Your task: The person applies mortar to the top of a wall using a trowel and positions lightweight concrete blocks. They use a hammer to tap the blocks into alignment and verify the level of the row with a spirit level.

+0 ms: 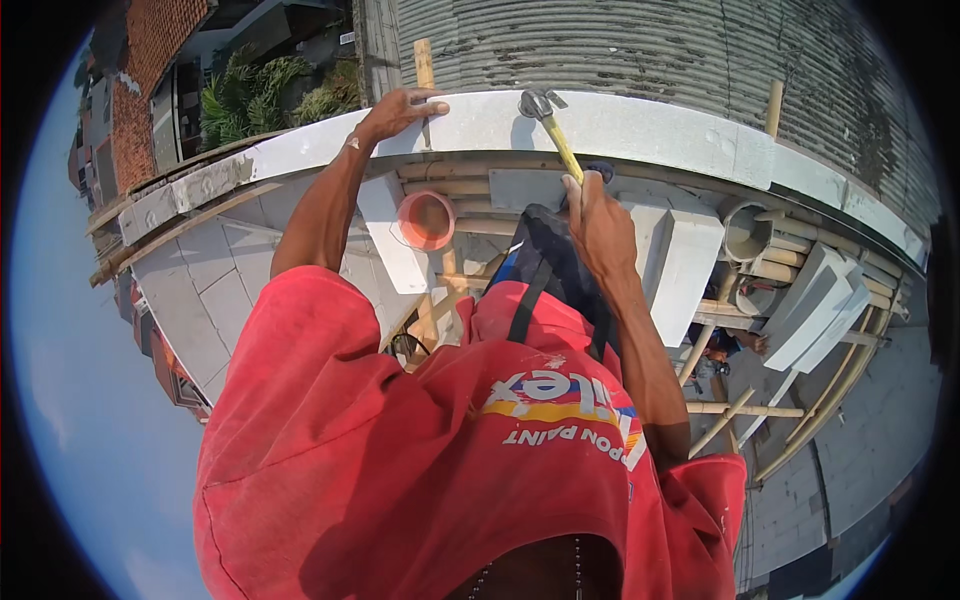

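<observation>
My right hand [600, 222] is closed round the yellow handle of a hammer [561, 145]. The hammer's dark metal head lies over the top of a long row of white lightweight blocks [480, 122], seemingly against it. Farther left, my left hand [398, 114] rests on the same row near its far edge. Its fingers and thumb are stretched out toward the right, holding nothing I can see. Grey mortar smears show on the blocks at the left end.
Below the wall stand bamboo scaffolding [745, 410], an orange bucket [426, 221], a grey bucket [746, 232] and loose white blocks [686, 265]. Another person's hand [752, 342] shows lower right. Beyond the wall lies a corrugated roof [640, 50]. Bamboo posts [424, 62] rise behind it.
</observation>
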The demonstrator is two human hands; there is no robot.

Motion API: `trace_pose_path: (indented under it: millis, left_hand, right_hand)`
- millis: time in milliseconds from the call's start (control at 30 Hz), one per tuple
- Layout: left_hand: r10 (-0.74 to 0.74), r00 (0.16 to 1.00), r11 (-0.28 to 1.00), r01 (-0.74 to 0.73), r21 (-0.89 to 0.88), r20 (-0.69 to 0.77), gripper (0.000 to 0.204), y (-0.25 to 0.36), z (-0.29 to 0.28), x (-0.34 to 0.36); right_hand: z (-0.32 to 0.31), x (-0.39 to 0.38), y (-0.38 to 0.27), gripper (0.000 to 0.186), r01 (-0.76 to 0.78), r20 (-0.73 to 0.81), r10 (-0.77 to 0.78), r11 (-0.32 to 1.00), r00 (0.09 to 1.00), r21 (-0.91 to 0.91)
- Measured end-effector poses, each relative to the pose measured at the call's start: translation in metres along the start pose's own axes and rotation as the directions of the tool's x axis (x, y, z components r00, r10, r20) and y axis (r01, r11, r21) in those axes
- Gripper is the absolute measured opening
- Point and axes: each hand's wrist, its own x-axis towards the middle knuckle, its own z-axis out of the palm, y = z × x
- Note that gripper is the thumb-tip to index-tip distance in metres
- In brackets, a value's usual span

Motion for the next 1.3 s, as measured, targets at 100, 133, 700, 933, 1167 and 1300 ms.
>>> trace_pose_path:
  millis: [100, 133, 700, 933, 1167, 1300]
  left_hand:
    - [0.044, 0.999, 0.999, -0.045, 0.014, 0.027, 0.072, 0.018, 0.0, 0.011]
    - [-0.052, 0.992, 0.998, 0.055, -0.02, 0.117, 0.072, 0.021, -0.001, 0.016]
    - [0.151, 0.968, 0.982, -0.171, 0.085, 0.198, 0.075, 0.078, 0.007, 0.058]
    - [0.394, 0.912, 0.893, -0.409, 0.185, 0.112, 0.086, 0.249, 0.116, 0.078]
    - [0.408, 0.913, 0.72, -0.312, 0.62, -0.014, 0.081, 0.255, 0.152, 0.088]
    - [0.52, 0.847, 0.694, -0.34, 0.635, -0.114, 0.072, 0.247, 0.153, 0.084]
  right_hand:
    - [0.017, -0.01, 0.01, 0.03, -0.066, -0.022, 0.065, 0.998, 0.998, -0.021]
    - [0.021, -0.014, 0.021, 0.029, -0.12, 0.014, 0.12, 0.992, 0.993, -0.048]
    - [-0.064, -0.153, 0.054, 0.047, -0.472, -0.209, 0.73, 0.604, 0.651, 0.642]
    - [-0.046, -0.167, 0.063, 0.048, -0.476, -0.225, 0.832, 0.489, 0.508, 0.731]
    - [0.004, -0.183, 0.073, 0.046, -0.458, -0.12, 0.94, 0.264, 0.32, 0.849]
    - [0.02, -0.193, 0.062, 0.04, -0.523, -0.247, 0.909, 0.398, 0.336, 0.753]
